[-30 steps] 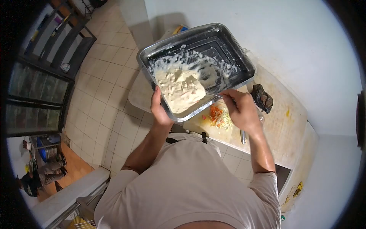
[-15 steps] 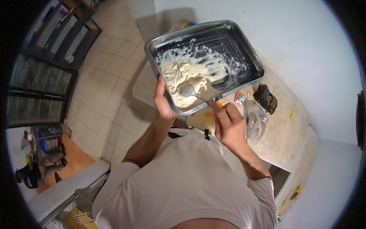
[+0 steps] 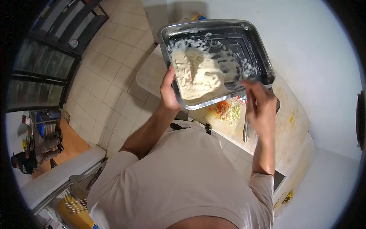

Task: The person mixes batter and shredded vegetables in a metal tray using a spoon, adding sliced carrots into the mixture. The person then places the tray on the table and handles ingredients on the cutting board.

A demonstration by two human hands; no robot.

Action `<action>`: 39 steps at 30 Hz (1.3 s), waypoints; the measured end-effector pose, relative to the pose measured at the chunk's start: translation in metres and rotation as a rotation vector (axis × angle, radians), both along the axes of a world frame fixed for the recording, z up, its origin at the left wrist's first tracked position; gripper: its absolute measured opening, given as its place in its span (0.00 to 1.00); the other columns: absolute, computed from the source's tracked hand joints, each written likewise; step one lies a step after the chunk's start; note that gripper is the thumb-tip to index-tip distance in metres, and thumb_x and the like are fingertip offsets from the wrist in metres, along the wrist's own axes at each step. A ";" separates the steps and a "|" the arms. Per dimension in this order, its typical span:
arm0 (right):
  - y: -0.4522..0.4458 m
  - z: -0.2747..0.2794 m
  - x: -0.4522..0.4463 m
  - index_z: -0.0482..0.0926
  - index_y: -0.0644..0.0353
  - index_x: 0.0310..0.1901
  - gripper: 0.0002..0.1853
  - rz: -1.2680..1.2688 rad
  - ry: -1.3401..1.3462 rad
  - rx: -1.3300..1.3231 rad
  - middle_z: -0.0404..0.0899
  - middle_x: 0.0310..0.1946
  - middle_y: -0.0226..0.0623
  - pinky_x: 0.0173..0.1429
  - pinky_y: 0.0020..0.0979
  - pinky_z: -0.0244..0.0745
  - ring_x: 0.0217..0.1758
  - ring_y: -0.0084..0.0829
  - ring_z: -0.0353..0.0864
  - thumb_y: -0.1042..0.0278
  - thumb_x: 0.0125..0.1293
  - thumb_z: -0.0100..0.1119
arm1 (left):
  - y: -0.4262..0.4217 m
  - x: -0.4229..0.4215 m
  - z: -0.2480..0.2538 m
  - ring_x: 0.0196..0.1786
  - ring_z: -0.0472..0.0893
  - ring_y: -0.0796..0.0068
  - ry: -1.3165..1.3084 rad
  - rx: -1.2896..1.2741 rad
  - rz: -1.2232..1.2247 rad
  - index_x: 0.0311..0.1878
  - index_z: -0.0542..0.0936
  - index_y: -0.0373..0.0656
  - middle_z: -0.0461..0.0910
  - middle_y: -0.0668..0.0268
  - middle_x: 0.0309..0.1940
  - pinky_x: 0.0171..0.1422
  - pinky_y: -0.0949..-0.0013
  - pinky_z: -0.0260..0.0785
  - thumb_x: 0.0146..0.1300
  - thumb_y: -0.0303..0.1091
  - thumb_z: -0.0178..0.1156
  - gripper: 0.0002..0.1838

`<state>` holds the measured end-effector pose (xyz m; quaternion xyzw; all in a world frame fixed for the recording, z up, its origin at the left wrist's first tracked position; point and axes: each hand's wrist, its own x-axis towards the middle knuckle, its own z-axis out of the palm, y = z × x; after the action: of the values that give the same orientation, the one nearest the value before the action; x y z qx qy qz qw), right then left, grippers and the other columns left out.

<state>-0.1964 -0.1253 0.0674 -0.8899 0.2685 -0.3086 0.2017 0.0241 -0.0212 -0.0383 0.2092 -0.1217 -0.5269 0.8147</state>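
Note:
A rectangular metal pan [image 3: 268,63] is held tilted above the table. Thick, cream-coloured batter [image 3: 198,78] is heaped in its left half, with thin white smears across the dark bottom. My left hand [image 3: 169,91] grips the pan's left corner, thumb on the rim and fingers underneath. My right hand [image 3: 262,108], slightly blurred, is closed in a pinch at the lower right rim. The spoon it holds is mostly hidden and smeared by motion. Beneath the pan, shredded orange and pale green vegetables [image 3: 228,112] lie by a knife [image 3: 245,131].
The worn table [image 3: 291,133] extends right beneath the pan, against a white wall [image 3: 305,49]. A small red-edged packet [image 3: 242,99] shows below the pan. Dark shelving [image 3: 42,72] stands left across the tiled floor [image 3: 110,61]. A person [image 3: 28,160] is at the far lower left.
My right hand has moved right, drawing the spoon out of the batter towards the pan's right side. The pan has shifted slightly right. More shredded vegetables show below it.

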 end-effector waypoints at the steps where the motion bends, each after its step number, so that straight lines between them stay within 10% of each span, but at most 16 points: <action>1: -0.010 0.004 0.007 0.85 0.62 0.44 0.09 -0.017 -0.013 -0.004 0.84 0.34 0.48 0.34 0.43 0.76 0.34 0.49 0.85 0.82 0.63 0.59 | 0.001 0.000 0.002 0.65 0.77 0.62 0.010 0.036 -0.001 0.72 0.69 0.38 0.77 0.58 0.66 0.72 0.57 0.68 0.79 0.52 0.45 0.30; 15: -0.064 -0.008 0.044 0.82 0.68 0.46 0.08 0.300 0.179 0.319 0.82 0.32 0.44 0.41 0.33 0.73 0.32 0.33 0.80 0.82 0.69 0.54 | 0.006 0.009 -0.006 0.67 0.76 0.61 0.028 -0.001 -0.068 0.73 0.67 0.37 0.75 0.55 0.67 0.74 0.57 0.66 0.79 0.51 0.43 0.31; 16: -0.060 -0.001 0.041 0.81 0.68 0.47 0.09 0.282 0.188 0.357 0.83 0.35 0.51 0.42 0.38 0.76 0.36 0.48 0.85 0.79 0.68 0.55 | 0.005 0.011 -0.008 0.67 0.76 0.60 0.037 -0.004 -0.072 0.73 0.67 0.38 0.75 0.55 0.67 0.74 0.57 0.66 0.79 0.51 0.43 0.31; 19: -0.043 0.018 0.030 0.81 0.69 0.46 0.09 0.215 0.235 0.432 0.82 0.33 0.50 0.42 0.37 0.76 0.36 0.48 0.85 0.81 0.69 0.53 | 0.006 0.014 -0.013 0.66 0.77 0.60 0.046 -0.068 -0.086 0.73 0.68 0.38 0.76 0.55 0.66 0.73 0.57 0.67 0.79 0.51 0.43 0.30; 39: -0.048 0.032 0.039 0.84 0.63 0.45 0.11 0.213 0.145 -0.063 0.87 0.37 0.45 0.38 0.39 0.79 0.34 0.47 0.86 0.83 0.62 0.58 | 0.007 0.011 -0.005 0.65 0.78 0.59 0.066 -0.153 -0.120 0.73 0.67 0.37 0.75 0.53 0.67 0.71 0.55 0.70 0.80 0.50 0.41 0.30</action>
<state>-0.1575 -0.1731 0.0990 -0.9393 0.1764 -0.2286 0.1855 0.0348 -0.0141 -0.0436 0.1212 -0.1471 -0.5704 0.7989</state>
